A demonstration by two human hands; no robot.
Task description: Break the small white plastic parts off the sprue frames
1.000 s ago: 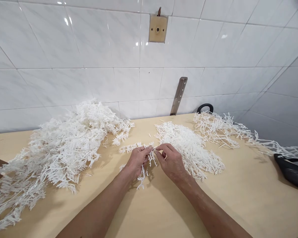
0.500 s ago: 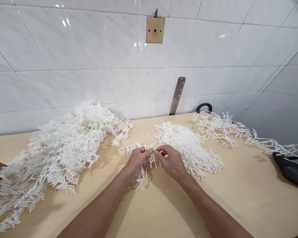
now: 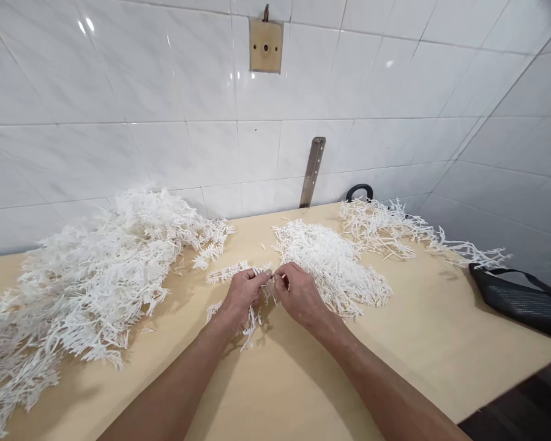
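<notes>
My left hand (image 3: 245, 293) is closed around a white branching plastic sprig (image 3: 249, 331), whose thin twigs hang below the palm. Close against it, my right hand (image 3: 298, 289) pinches with thumb and forefinger at the sprig's upper end; the exact bit between those fingertips is too small to make out. Behind the left hand a few loose white pieces (image 3: 224, 273) lie on the table. A heap of short white strands (image 3: 324, 257) spreads just beyond my right hand.
A large pile of white sprigs (image 3: 114, 269) covers the table's left side. Bare, longer white stems (image 3: 386, 226) lie at the back right, near a black ring-shaped handle (image 3: 360, 191) and a black bag (image 3: 518, 300). A metal strip (image 3: 313, 173) leans on the tiled wall (image 3: 156, 153).
The view has turned to the right, so everything sits further left and more of the black bag and table edge shows. Both hands stay together at the sprig, with only slight finger movement.
</notes>
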